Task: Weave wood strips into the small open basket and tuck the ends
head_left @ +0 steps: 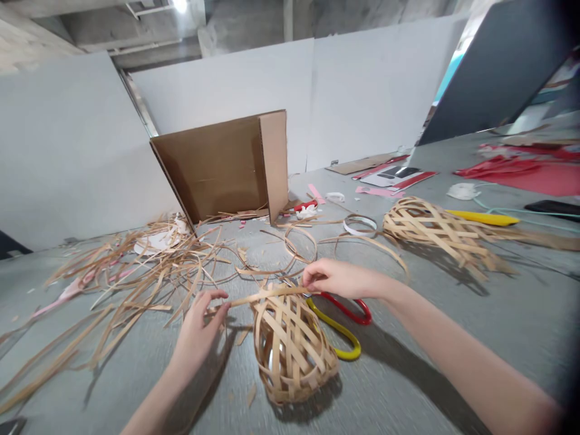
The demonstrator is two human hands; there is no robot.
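A small woven bamboo basket (290,350) lies on its side on the grey table (408,374) in front of me. A loose bamboo strip (267,295) runs across its top. My left hand (202,326) pinches the strip's left end. My right hand (333,278) pinches the strip's right end just above the basket's rim. Scissors with one red and one yellow handle (347,326) lie right behind the basket, under my right wrist.
A tangled heap of bamboo strips (136,266) covers the left of the table. A second, larger woven piece (435,232) lies at the right. An open cardboard box (226,166) stands at the back. Red sheets (534,172), a tape ring (360,225) and a phone (553,208) lie farther right.
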